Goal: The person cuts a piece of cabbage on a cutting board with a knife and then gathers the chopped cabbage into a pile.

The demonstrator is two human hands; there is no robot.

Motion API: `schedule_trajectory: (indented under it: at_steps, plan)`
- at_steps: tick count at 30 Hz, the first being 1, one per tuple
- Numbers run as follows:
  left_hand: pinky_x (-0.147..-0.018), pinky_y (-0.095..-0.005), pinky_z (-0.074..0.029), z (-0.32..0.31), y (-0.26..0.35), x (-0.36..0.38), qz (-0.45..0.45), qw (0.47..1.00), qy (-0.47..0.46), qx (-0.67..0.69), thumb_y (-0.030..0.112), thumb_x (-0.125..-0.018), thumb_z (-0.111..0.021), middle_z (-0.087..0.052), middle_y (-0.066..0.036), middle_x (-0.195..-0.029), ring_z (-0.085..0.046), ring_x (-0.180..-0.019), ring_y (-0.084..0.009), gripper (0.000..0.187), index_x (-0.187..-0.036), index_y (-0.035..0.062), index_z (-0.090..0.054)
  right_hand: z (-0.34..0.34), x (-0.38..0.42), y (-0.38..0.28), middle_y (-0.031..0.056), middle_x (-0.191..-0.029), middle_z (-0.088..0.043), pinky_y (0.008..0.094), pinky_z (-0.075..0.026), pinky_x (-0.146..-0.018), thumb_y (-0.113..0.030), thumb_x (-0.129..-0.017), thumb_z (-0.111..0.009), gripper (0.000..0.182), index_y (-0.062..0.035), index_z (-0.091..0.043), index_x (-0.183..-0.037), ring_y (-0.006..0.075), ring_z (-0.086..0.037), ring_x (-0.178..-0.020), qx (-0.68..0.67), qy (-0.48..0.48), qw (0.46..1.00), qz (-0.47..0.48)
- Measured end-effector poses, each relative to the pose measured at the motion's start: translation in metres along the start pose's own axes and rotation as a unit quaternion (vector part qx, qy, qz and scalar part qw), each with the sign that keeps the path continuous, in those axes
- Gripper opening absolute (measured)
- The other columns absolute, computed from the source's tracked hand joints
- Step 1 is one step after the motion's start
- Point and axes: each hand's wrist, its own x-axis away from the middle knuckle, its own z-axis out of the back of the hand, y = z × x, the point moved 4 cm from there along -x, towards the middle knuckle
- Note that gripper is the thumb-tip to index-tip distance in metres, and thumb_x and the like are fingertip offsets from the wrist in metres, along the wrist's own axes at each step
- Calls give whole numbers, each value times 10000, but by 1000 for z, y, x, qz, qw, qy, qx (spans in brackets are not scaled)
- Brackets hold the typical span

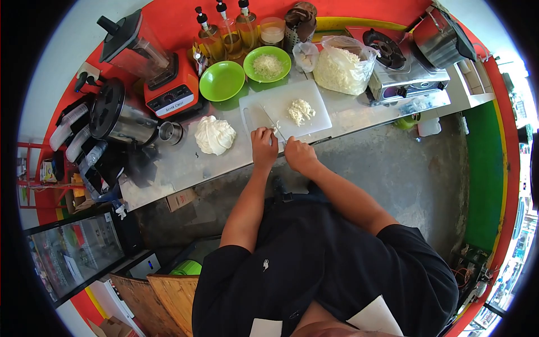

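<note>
A white cutting board (314, 98) lies on the metal counter, with a small heap of pale chopped pieces (301, 112) on its right half. My right hand (300, 154) is closed around the handle of a knife (270, 117), whose blade points up and left over the board. Beside it, my left hand (264, 147) rests at the board's near edge with bent fingers against a small pale piece (274, 130) next to the blade. Behind the board, one green plate (221, 81) is bare, and another green plate (251, 74) holds pale shreds.
A white swirled bundle (214, 135) sits left of the board. A blender (168, 90), a metal cup (170, 132) and bottles (211, 40) stand farther left and behind. To the right are a filled plastic bag (343, 70) and a gas stove (404, 76).
</note>
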Motion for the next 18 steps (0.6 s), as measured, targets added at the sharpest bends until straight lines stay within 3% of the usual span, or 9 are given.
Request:
schedule_trajectory:
  at_steps: [4,10,12,15,18]
  plan:
    - [-852,-437,-478,-2,-2,0,6,1000,12,4,12,-839,-655,-602,-122,-996,-554,-980,-351,126,-964,7,-672,-13,-1,2,261,-956,-722,467,-603,-781,-107,-948,-518,153,21,-566,-1017,396,-740,-914,-33,-31,998,-46]
    - [-873,-449,-469,0,-4,1,10,1000,5,7,23,-841,-663,-599,-132,-1008,-551,-998,-359,121,-961,5,-649,0,-10,1,246,-914,-726,466,-606,-762,-112,-953,-513,146,16,-548,-1012,389,-744,-885,1,-2,1000,5]
    - [-865,-450,-466,-1,-5,0,-2,1000,20,10,24,-824,-676,-604,-130,-1003,-555,-982,-358,117,-937,14,-647,-3,-5,0,289,-1012,-709,494,-581,-834,-97,-955,-529,149,22,-514,-1044,428,-719,-966,-32,-42,998,-14]
    - [-858,-450,-464,-2,-6,1,-9,999,32,10,24,-803,-687,-607,-128,-1001,-559,-969,-358,116,-911,22,-643,-9,-1,1,300,-1034,-700,503,-568,-869,-106,-946,-543,185,37,-528,-1064,433,-706,-1010,-67,-63,994,-52]
    - [-863,-449,-468,0,-5,1,-7,1000,23,15,9,-802,-670,-600,-130,-1008,-553,-985,-358,110,-907,12,-642,-8,-10,2,267,-962,-723,461,-604,-780,-103,-932,-549,165,32,-554,-1028,389,-741,-910,-18,-15,1000,-3]
